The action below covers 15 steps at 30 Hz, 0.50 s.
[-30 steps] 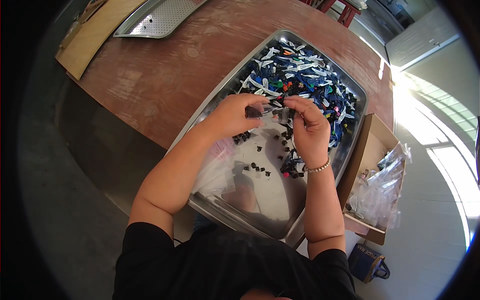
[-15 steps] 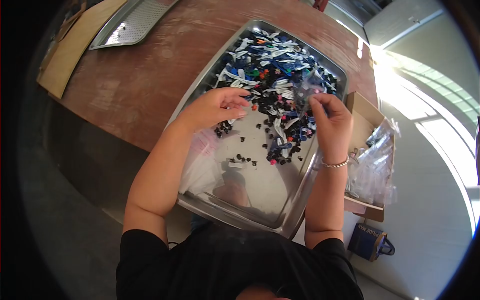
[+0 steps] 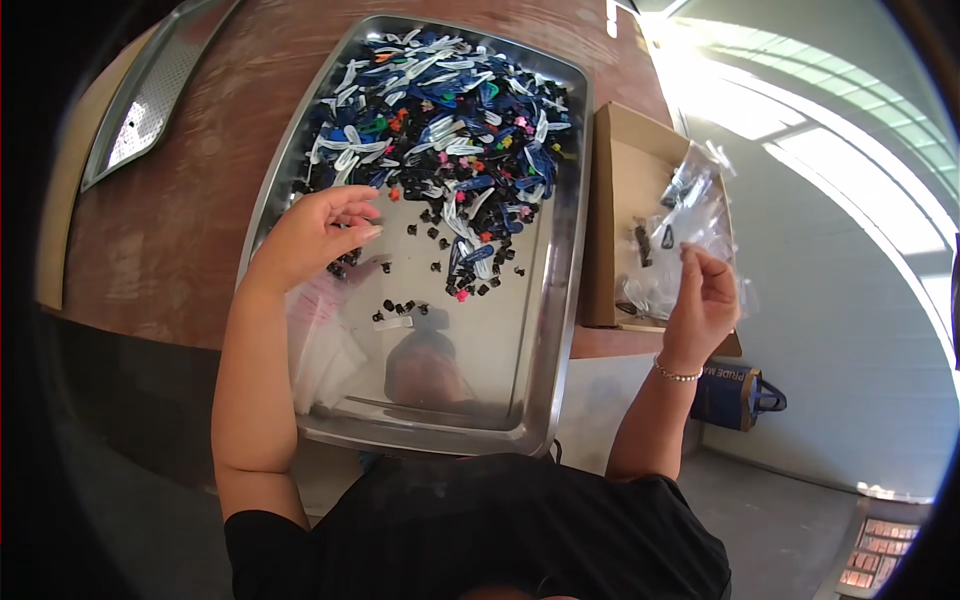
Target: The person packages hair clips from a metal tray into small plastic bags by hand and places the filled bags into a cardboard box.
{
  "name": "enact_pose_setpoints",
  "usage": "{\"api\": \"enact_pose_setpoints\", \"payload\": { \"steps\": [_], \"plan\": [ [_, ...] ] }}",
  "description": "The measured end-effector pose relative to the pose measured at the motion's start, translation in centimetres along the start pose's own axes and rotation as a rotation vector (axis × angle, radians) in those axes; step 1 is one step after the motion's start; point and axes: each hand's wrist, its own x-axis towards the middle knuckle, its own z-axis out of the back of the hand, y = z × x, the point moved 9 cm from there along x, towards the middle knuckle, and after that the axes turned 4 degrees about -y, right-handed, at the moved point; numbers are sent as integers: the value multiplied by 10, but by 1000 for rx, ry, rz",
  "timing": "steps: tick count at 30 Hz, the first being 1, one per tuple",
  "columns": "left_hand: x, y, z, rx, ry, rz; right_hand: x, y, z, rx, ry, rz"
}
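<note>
A metal tray [image 3: 548, 290] holds a heap of blue, white, black and coloured hair clips [image 3: 450, 130]. My left hand [image 3: 325, 232] hovers above the tray's left side, fingers apart and holding nothing. Below it, a stack of clear plastic bags [image 3: 325, 350] lies in the tray's left corner. At the right, my right hand [image 3: 705, 300] is over the front of a cardboard box [image 3: 603, 200], its thumb and forefinger pinched at a clear filled bag. Several filled clear bags [image 3: 700, 215] lie in the box. Small black clips [image 3: 400, 306] are scattered near the tray's middle.
A perforated metal tray [image 3: 145, 115] lies at the table's upper left, beside a wooden board [image 3: 70, 220]. The reddish table [image 3: 150, 240] extends around the large tray. A dark blue bag [image 3: 725, 397] stands on the floor beyond the box. Bright sunlight falls at the upper right.
My right hand has moved from the tray to the box with a clear bag. My left hand has let go of the bag and stays over the tray. The view has turned rightward.
</note>
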Motion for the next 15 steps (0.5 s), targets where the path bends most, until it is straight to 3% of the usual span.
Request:
{"api": "enact_pose_setpoints", "payload": {
  "steps": [2, 5, 12, 14, 15],
  "plan": [
    [1, 1, -2, -6, 20, -18, -13, -15, 8, -38, 8, -41],
    [0, 0, -4, 25, 8, 2, -30, 3, 2, -575, 115, 223],
    [2, 1, 0, 36, -15, -31, -27, 41, 1, -364, 9, 310],
    [1, 2, 8, 21, -40, -60, -31, 64, -19, -285, 52, 361],
    [2, 1, 12, 20, -61, -65, -38, 74, -40, -241, 181, 381]
  ]
}}
